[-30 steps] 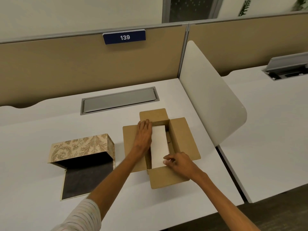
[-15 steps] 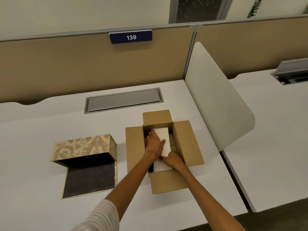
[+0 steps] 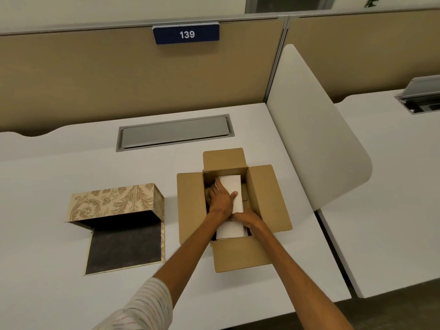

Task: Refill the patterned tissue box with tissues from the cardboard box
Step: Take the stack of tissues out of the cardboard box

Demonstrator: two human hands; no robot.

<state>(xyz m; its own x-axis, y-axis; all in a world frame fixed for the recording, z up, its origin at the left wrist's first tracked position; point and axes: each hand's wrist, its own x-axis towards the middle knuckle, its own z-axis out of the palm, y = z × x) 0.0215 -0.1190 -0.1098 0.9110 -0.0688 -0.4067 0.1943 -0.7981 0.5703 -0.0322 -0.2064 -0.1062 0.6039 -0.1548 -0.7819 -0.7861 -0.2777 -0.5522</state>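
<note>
Cardboard flaps fold outward on all four sides of the carton (image 3: 190,206), which sits on the white desk (image 3: 47,175). Both hands are down inside it on the white tissue stack (image 3: 232,186): the left hand (image 3: 220,198) lies on top with its thumb across the paper and its fingers curled over the stack's left edge, while the right hand (image 3: 246,217) grips the near end (fingers hidden, so how tightly I cannot tell). Left of the carton, apart from it, the patterned box (image 3: 114,201) stands open, its dark-lined lid flat on the desk. A blue plate (image 3: 186,34) on the partition reads 139.
</note>
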